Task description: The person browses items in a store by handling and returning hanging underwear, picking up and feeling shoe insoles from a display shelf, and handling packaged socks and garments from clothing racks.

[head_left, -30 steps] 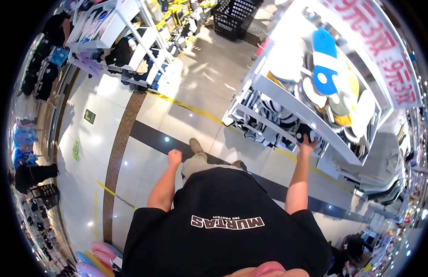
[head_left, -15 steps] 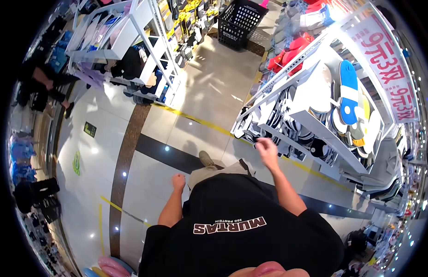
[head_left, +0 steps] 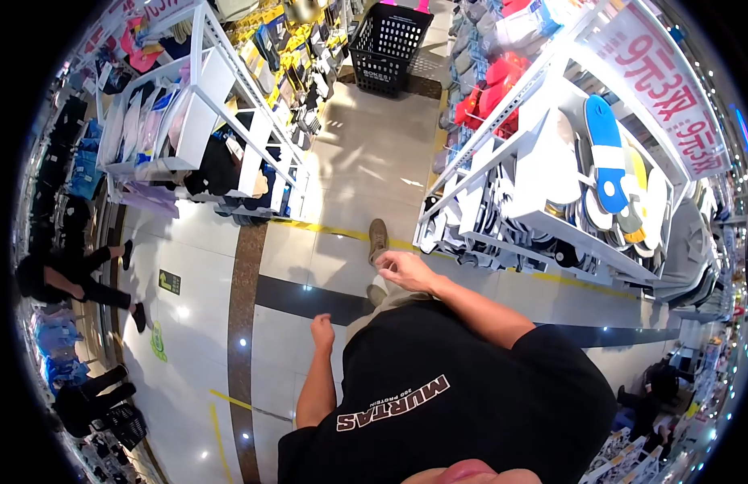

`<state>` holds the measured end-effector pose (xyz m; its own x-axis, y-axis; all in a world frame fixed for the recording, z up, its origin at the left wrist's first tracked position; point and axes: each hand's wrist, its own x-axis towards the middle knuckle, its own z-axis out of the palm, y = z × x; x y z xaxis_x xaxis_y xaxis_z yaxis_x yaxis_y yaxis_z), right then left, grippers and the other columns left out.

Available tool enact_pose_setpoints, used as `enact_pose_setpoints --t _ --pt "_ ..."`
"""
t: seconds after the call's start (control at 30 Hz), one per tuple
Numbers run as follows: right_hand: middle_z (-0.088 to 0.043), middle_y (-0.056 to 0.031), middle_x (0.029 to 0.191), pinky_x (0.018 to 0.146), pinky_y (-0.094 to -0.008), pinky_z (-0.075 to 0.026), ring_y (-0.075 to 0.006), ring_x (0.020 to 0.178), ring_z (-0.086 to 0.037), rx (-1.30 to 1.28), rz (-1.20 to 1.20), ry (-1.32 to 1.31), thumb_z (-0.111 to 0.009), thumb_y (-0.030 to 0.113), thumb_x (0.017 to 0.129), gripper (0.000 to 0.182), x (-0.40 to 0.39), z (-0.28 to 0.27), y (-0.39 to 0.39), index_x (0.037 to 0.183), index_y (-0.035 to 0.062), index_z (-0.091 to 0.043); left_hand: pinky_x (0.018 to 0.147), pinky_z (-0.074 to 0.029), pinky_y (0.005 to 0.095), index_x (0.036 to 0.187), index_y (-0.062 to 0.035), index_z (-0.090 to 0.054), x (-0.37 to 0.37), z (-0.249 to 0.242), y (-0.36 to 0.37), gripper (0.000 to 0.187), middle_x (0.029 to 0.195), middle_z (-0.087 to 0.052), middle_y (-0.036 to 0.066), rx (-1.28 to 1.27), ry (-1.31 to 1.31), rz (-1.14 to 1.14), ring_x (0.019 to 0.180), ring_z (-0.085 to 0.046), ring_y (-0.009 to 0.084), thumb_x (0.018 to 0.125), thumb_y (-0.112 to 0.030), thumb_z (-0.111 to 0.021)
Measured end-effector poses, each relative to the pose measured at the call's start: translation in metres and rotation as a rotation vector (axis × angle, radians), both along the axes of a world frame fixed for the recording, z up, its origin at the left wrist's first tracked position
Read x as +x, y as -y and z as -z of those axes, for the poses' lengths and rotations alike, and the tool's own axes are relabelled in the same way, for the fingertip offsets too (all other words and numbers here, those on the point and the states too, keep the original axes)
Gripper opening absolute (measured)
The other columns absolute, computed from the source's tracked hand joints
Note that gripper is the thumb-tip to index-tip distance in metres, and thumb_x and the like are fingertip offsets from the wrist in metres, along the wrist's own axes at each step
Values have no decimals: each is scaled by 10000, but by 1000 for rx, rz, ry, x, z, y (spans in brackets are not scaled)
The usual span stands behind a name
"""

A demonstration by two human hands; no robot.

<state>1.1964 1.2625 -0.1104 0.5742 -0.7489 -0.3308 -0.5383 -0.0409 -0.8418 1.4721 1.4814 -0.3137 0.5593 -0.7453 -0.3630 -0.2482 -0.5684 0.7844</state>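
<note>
My left hand [head_left: 322, 329] hangs beside my body above the tiled floor, fingers curled into a loose fist with nothing visible in it. In front of my waist, my right hand [head_left: 405, 270] is held out with its fingers loosely bent and apart, nothing in it. Below that hand my shoe [head_left: 378, 234] steps forward near a yellow floor line. The nearest goods to my right hand are on a white rack [head_left: 543, 185] with insoles, among them a blue insole [head_left: 606, 153], and packed footwear or socks underneath.
A black shopping basket [head_left: 384, 52] with pink handles stands ahead in the aisle. Another white rack [head_left: 172, 153] of packaged goods flanks the aisle on the left. A person in dark clothes [head_left: 75, 274] is at the far left. A red-lettered price sign [head_left: 656, 68] tops the right rack.
My right hand has swung from beside the right rack inward to the front of my body. One foot has stepped forward. The person on the left appears lower in view.
</note>
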Motion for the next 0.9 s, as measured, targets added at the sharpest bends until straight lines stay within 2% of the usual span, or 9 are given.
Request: enact_pose_setpoints --t 0.13,0.2,0.3,0.5,0.63,0.7,0.77,0.83,0.9 --pt "-705 -168 974 802 -415 -537 -313 911 -684 -59 -73 50 -646 214 892 287 38 -6 38 1094 12 -625 668 -486 447 751 103 -650 18 -11 -26 352 648 -620 237 332 151 206 649 -653 315 887 -211 -571" --pt "-707 -159 990 834 -429 -523 -328 927 -675 -46 -101 66 -641 219 883 295 53 3 66 1106 27 -625 624 -452 482 666 103 -607 18 -3 -39 409 604 -576 264 107 261 104 587 -623 349 886 -241 -575" --pt "-710 -148 992 839 -435 -517 -330 927 -672 -49 -121 94 -642 223 872 304 75 9 109 1115 42 -631 603 -421 502 663 101 -589 44 34 -40 406 618 -568 279 325 176 70 571 -589 391 875 -245 -577" --pt "-707 -172 957 809 -410 -534 -315 876 -688 -122 -24 180 -642 206 880 293 105 -18 228 1099 12 -637 586 -407 506 660 95 -581 97 57 92 416 608 -558 277 344 394 227 552 -560 396 875 -262 -569" --pt "-708 -175 960 793 -395 -538 -297 883 -693 -202 133 248 -643 205 902 274 97 -31 304 1103 18 -640 584 -408 480 712 93 -580 95 -53 252 388 649 -566 276 58 375 163 580 -561 402 872 -259 -548" --pt "-708 -135 917 763 -359 -540 -225 824 -691 -176 313 320 -635 182 904 266 82 -37 336 1114 18 -641 586 -412 446 717 85 -573 120 -35 312 325 658 -562 258 91 296 158 578 -567 336 861 -207 -566" --pt "-692 -100 867 713 -316 -530 -169 765 -669 -160 518 437 -637 157 897 281 64 -48 363 1137 12 -625 466 -423 326 729 -14 -606 140 -14 367 214 590 -562 73 -50 232 187 521 -543 135 880 -164 -587" --pt "-632 -11 800 642 -239 -484 -63 692 -571 -247 740 625 -646 102 900 325 45 -62 384 1203 14 -571 532 -435 334 793 -4 -623 118 -36 415 149 630 -565 71 -137 101 192 561 -539 145 885 -111 -578" --pt "-616 0 901 686 -227 -477 -66 760 -554 -288 911 784 -644 74 902 408 16 -69 405 1281 17 -503 551 -441 317 862 -13 -639 86 -66 448 102 675 -575 51 -140 -19 229 581 -541 137 897 -77 -567"
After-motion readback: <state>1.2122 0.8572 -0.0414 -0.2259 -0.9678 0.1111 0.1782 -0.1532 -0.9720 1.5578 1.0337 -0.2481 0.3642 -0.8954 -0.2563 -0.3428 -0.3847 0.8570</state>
